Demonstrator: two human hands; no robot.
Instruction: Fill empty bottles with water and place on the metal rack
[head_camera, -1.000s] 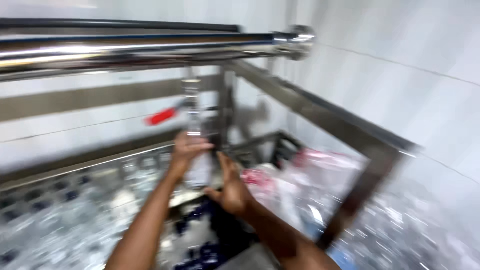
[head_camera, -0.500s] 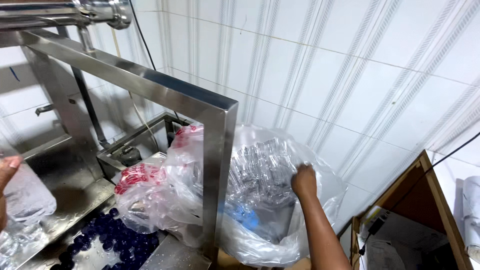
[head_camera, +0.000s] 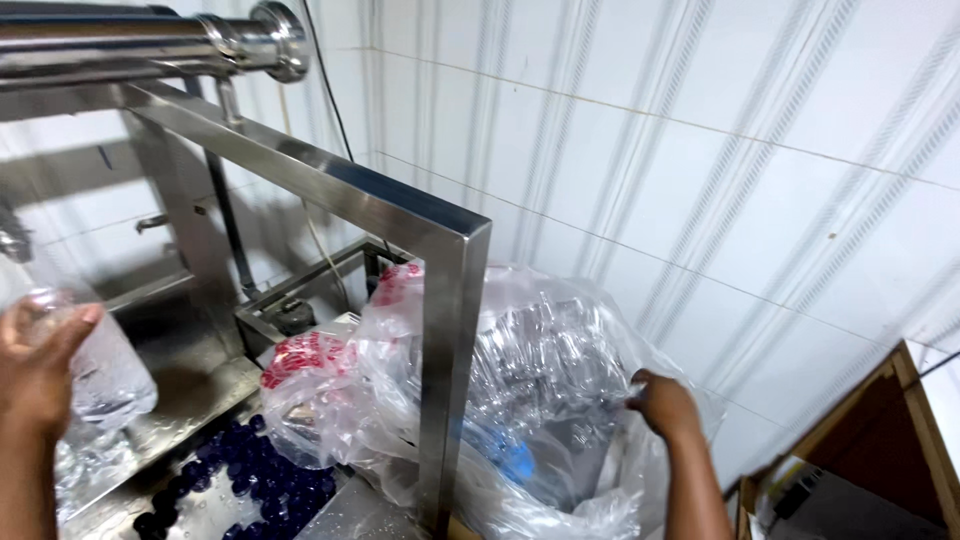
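The left hand (head_camera: 40, 365) is at the left edge of the view, fingers wrapped around the upper part of a clear plastic bottle (head_camera: 105, 370) whose wet, rounded body hangs below and to the right of the palm. The bottle is held over a wet stainless-steel surface (head_camera: 190, 400), close to a cluster of small dark-blue bottle caps (head_camera: 250, 470) that lie on that surface near its front edge.

The right hand (head_camera: 665, 405) reaches into the open mouth of a large transparent plastic bag (head_camera: 540, 380) stuffed with empty clear plastic bottles. Its fingers curl against the bag's contents, but whether they have closed on a bottle or only on the film cannot be told, because the crinkled plastic hides the fingertips. The bag sits right of a square stainless-steel frame post (head_camera: 450, 380), pressing against it.

Just left of that post, a smaller clear bag holding red caps (head_camera: 310, 360) rests against the big bag and above the blue caps. A thick polished steel pipe (head_camera: 150, 45) runs across the top left, ending in a round flange. White ribbed wall panels (head_camera: 700, 150) fill the background, and the corner of a brown wooden box (head_camera: 900, 440) shows at the lower right.
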